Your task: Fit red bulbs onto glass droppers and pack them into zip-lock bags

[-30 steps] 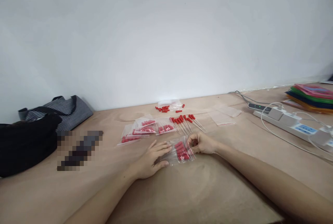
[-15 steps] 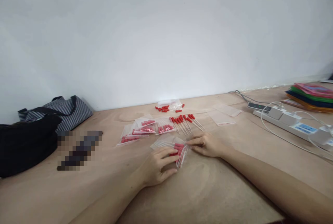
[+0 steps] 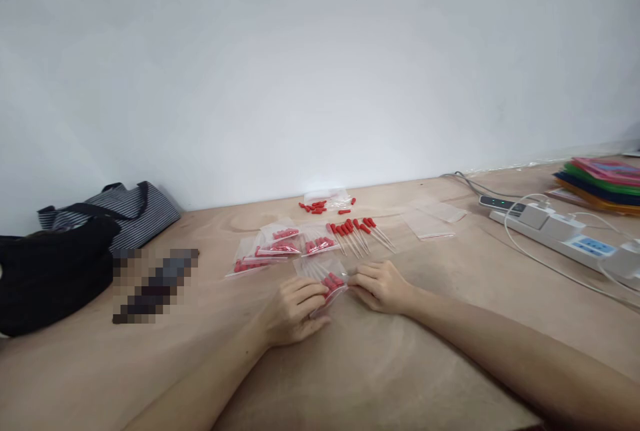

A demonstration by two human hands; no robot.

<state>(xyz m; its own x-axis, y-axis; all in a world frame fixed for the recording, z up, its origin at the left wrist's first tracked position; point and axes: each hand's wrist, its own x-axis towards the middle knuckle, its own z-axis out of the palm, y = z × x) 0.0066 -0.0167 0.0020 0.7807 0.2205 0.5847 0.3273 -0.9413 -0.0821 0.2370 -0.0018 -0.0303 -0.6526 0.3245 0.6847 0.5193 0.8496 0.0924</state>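
A clear zip bag (image 3: pixel 320 268) with several red-bulbed droppers inside lies on the table between my hands, its zip edge toward me. My left hand (image 3: pixel 296 311) grips its near left corner, the fingers over the red bulbs and the thumb just below the zip edge. At the bag's right corner, my right hand (image 3: pixel 377 285) has its fingers closed on the edge. Just beyond lie loose droppers (image 3: pixel 356 234) with red rubber bulbs and thin clear stems. Several filled zip bags (image 3: pixel 265 254) overlap to the left of them.
Loose red bulbs (image 3: pixel 314 207) lie by a clear bag near the wall. Flat unfilled zip bags (image 3: pixel 429 223) are behind my right hand. On the right are a power strip (image 3: pixel 565 237) with cables and coloured folders (image 3: pixel 603 181). A striped bag (image 3: pixel 135 214) and black cloth (image 3: pixel 55 277) are left.
Both hands and the bag have shifted slightly left. The right hand has slid along the zip edge, and its fingers now sit closer to the left hand.
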